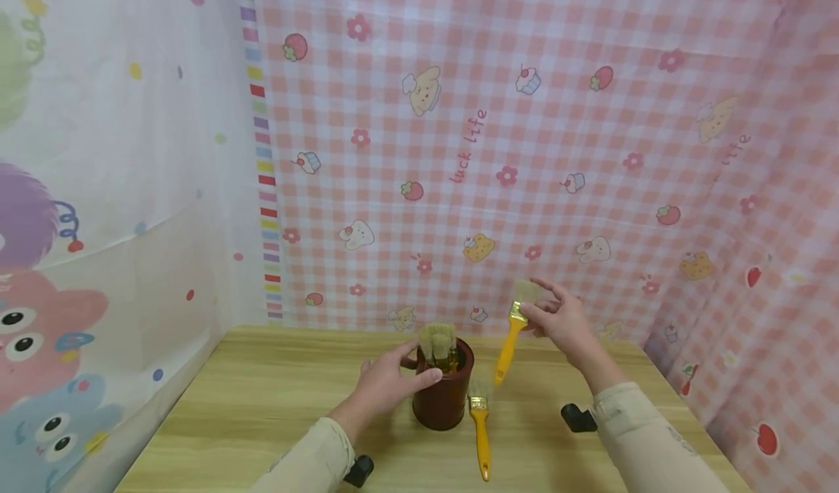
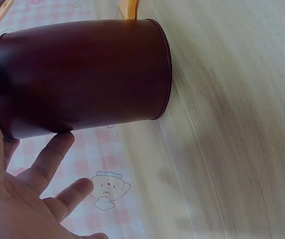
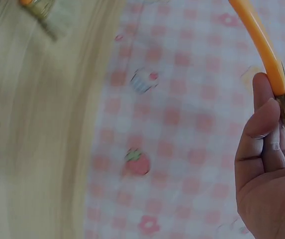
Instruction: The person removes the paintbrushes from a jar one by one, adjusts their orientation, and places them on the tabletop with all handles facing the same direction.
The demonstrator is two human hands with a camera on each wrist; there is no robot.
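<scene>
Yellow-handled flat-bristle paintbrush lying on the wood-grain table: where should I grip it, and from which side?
Probably mid-handle on that yellow-handled flat-bristle paintbrush, from above and the right: its slim handle points toward the viewer, while the dark brown cylindrical container stands close on the left by the bristles.

The cup is hiding the lower ends of its brushes; the left wrist view is cropping the left hand, the right wrist view a blurred brush.
</scene>
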